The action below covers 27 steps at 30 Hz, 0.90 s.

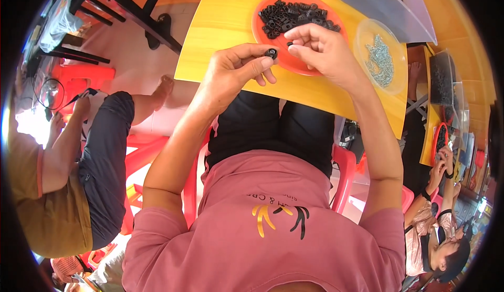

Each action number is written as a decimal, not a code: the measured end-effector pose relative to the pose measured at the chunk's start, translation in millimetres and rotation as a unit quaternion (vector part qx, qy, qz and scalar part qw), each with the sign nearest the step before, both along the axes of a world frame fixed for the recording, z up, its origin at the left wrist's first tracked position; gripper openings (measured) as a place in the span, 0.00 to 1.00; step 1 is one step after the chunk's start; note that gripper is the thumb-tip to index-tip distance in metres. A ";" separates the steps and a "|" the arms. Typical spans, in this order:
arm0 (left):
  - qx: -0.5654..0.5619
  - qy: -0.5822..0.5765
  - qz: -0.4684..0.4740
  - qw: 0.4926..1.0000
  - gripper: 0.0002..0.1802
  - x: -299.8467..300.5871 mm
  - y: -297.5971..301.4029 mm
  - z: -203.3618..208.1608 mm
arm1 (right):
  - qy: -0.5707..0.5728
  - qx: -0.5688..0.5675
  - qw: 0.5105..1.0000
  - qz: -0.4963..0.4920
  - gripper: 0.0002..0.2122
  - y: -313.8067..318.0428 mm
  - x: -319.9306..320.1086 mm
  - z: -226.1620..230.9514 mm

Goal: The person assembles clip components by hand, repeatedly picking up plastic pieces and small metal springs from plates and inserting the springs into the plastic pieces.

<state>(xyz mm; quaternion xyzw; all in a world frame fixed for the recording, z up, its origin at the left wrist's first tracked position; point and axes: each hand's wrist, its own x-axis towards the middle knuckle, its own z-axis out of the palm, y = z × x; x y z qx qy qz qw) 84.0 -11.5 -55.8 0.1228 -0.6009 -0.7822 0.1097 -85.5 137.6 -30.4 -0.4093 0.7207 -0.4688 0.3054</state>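
My left hand pinches a small round black plastic part between thumb and forefinger, over the near edge of the yellow table. Just right of it, my right hand is closed in a pinch on a tiny dark piece, too small to name. The two hands are close but apart. Beyond them, partly hidden by my right hand, lies a red-orange plate heaped with small black plastic parts.
Right of the plate, a clear round tub holds many small silvery pieces. A translucent grey bin stands at the far right. One person sits at the left; others work at the right, near another red plate.
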 end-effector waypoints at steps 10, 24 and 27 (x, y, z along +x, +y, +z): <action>-0.009 0.008 -0.021 1.000 0.15 -9.0 9.4 13.0 | -0.158 -0.077 0.984 -0.008 0.08 30.0 22.4 15.4; 0.001 0.016 -0.082 0.997 0.16 -15.4 13.4 17.2 | -0.239 -0.139 0.957 -0.089 0.09 34.7 29.8 20.8; 0.056 -0.009 -0.085 0.995 0.14 -15.9 14.4 20.1 | -0.221 -0.158 0.958 -0.096 0.09 33.3 32.8 19.7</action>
